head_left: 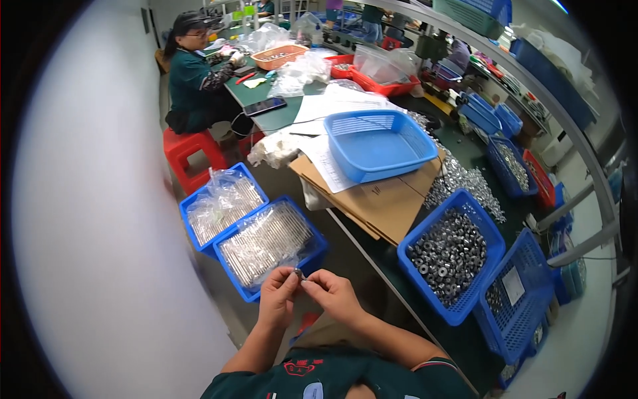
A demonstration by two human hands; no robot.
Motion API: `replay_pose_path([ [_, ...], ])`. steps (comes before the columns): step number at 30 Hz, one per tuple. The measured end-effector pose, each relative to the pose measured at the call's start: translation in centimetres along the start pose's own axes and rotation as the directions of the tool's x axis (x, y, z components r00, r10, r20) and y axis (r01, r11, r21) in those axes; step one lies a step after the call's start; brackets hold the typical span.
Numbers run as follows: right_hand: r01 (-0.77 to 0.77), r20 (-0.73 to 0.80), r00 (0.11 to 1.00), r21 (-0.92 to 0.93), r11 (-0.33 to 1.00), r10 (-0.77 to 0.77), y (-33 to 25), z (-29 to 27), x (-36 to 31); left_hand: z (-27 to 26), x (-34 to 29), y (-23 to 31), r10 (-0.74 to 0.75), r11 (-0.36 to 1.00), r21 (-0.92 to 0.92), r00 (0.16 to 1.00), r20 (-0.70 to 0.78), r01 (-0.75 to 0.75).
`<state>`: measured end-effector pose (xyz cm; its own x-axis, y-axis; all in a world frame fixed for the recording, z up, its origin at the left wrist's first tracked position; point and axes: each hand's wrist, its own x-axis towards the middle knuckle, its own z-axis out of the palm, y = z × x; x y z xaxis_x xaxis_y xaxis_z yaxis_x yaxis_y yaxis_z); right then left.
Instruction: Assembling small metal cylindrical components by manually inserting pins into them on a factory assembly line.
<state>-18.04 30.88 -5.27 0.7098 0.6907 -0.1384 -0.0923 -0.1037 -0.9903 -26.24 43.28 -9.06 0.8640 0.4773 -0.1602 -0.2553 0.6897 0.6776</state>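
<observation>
Close together in front of my body, my left hand [281,289] and my right hand [330,292] are both pinched closed. Between the left fingertips sits a small dark metal part [298,273], too small to make out exactly. The right fingertips meet beside it, and what they grip is hidden. Just beyond my hands stands a blue crate [318,251] of silvery metal rods [266,241] under clear plastic. To the right on the table, a blue basket [490,229] holds many small round metal parts [448,256] with holes.
A light-blue basket [379,156] rests on cardboard [399,206] at the table's corner. Loose metal parts [465,186] lie heaped behind it. Another rod crate [188,201] stands on the floor. A co-worker [196,80] sits on a red stool [193,149] at far left, near the white wall [86,199].
</observation>
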Motion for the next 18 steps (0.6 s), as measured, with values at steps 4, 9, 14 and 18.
replay_pose_path([
  [4, 0.006, -0.001, 1.0, 0.009, 1.0, -0.006, 0.2, -0.6, 0.3, 0.1, 0.8, -0.2, -0.03, 0.999, -0.035, 0.999, 0.04, 0.031],
  [9, -0.015, 0.069, 0.998, 0.055, 0.998, 0.012, -0.1, -0.5, 0.6, -0.1, 1.0, 0.5, -0.026, 0.998, -0.062, 0.996, 0.081, 0.031],
  [14, -0.118, 0.142, 0.985, 0.145, 0.982, 0.097, -0.3, -1.3, -0.2, 0.3, 0.4, 0.3, -0.043, 0.994, 0.102, 0.998, 0.035, 0.039],
  [18, -0.234, 0.192, 0.965, 0.334, 0.913, 0.177, -0.6, -1.1, -0.9, 0.5, -0.4, 0.1, -0.059, 0.996, 0.079, 0.989, 0.134, 0.049],
])
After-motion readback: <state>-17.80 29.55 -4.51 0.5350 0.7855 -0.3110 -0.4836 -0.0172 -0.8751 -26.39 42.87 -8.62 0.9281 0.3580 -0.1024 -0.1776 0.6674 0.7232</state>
